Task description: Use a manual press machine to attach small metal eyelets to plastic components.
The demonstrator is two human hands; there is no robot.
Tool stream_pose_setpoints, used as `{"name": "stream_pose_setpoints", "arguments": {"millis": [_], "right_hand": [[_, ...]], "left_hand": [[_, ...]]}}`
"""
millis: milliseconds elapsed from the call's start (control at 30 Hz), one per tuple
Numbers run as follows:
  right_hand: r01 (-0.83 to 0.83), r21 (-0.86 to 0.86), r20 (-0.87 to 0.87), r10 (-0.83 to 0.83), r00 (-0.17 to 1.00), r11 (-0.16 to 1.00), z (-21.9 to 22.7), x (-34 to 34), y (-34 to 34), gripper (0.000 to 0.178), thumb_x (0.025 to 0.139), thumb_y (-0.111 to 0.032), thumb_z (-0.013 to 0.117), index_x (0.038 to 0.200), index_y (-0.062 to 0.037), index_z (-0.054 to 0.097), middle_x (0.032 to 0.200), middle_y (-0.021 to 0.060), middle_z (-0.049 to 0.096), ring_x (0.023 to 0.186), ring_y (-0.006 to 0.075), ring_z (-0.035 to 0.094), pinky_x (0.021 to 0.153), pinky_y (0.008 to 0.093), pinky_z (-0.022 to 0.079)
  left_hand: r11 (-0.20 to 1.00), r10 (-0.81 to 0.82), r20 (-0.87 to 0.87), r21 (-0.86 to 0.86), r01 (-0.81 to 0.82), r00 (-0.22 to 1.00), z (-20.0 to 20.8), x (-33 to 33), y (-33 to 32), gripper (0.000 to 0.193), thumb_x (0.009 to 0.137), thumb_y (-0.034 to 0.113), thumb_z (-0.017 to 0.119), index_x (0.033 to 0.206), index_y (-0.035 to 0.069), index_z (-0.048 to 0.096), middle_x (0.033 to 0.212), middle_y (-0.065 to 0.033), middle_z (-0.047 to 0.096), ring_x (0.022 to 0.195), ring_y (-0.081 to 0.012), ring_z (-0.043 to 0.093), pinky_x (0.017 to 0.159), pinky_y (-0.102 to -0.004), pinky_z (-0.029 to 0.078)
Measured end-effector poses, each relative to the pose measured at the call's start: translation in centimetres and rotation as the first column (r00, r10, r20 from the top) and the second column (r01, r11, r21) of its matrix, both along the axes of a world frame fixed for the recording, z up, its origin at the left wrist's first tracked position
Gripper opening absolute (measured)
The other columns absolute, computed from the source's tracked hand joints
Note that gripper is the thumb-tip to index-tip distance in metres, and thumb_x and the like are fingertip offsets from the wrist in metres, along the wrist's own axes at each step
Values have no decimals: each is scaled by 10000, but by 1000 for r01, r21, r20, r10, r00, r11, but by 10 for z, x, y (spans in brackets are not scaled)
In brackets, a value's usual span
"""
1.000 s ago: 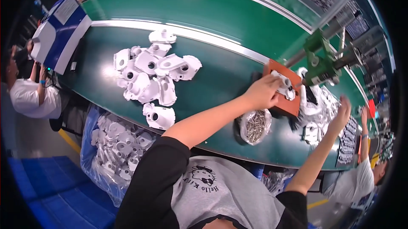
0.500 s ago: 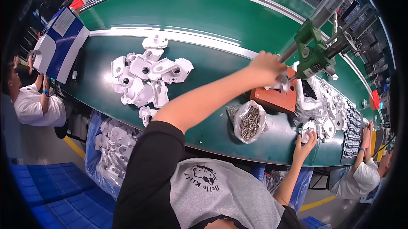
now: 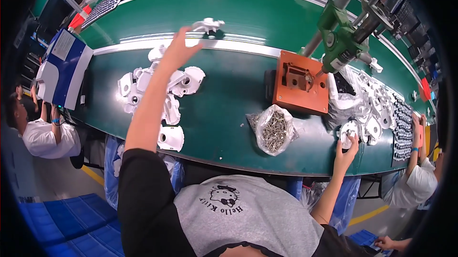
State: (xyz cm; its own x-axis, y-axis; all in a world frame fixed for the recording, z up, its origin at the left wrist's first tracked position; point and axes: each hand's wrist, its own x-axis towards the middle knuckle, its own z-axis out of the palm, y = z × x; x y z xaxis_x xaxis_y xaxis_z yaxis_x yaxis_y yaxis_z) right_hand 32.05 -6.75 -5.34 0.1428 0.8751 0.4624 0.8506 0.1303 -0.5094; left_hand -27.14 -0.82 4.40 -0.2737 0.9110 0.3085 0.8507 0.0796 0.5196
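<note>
My left hand (image 3: 182, 51) reaches over the left pile of parts, its fingers apart. Just past its fingertips, a white plastic part (image 3: 208, 25) is over the green belt (image 3: 267, 14), blurred and seemingly out of my grasp. At the right, my right hand (image 3: 348, 148) has its fingers around another white plastic housing (image 3: 349, 130), beside a heap of similar parts (image 3: 377, 107). Between my hands, an orange fixture block (image 3: 300, 97) shows its recess with no part in it. The green press head (image 3: 338, 49) stands over the block's right side.
Before the block sits a plastic bag of screws (image 3: 274, 130). White parts (image 3: 191, 78) lie piled at left, near a blue-and-white machine (image 3: 64, 68). A metal rail (image 3: 243, 47) borders the belt. Other people (image 3: 50, 135) work at both sides; blue crates (image 3: 71, 223) stand below left.
My left hand has swung left from the orange block to the belt's edge, and a white part is now over the belt there. My right hand stays on its part. The view has shifted slightly.
</note>
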Motion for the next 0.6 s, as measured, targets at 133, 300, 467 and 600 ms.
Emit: {"name": "stream_pose_setpoints", "arguments": {"millis": [133,300,467,600], "right_hand": [[-2,-10,20,2,1000,1000,0,0,3,390,823,-128,686,1157,-20,518,1373,188,448,1287,342,393,1068,408,290],[37,-8,-114,-38,993,999,-4,6,0,470,819,-127,705,1218,8,496,1285,163,493,1238,285,438,1047,370,317],[27,57,-308,-9,951,998,-8,13,-6,534,826,-125,699,1267,17,434,1251,127,464,1180,234,443,1026,339,325],[36,117,-475,24,880,992,-5,-1,-22,559,816,-112,665,1292,8,397,1241,123,448,1151,232,448,1002,338,351]], "left_hand": [[883,133,-430,-358,-303,893,30,-15,-85,765,714,590,696,1113,-49,559,1055,-235,611,1013,-377,595,846,-440,476],[687,179,-292,-647,-331,940,18,-13,-118,765,700,640,665,1025,-49,597,1020,-230,644,961,-340,632,812,-420,483],[931,198,68,-326,-166,978,-9,-15,-125,616,735,393,751,1103,-43,519,1004,-213,652,974,-338,632,821,-412,473],[988,78,166,-144,-54,983,-10,-11,-124,438,830,155,677,1168,-30,468,978,-135,648,945,-253,638,815,-328,475]]}}
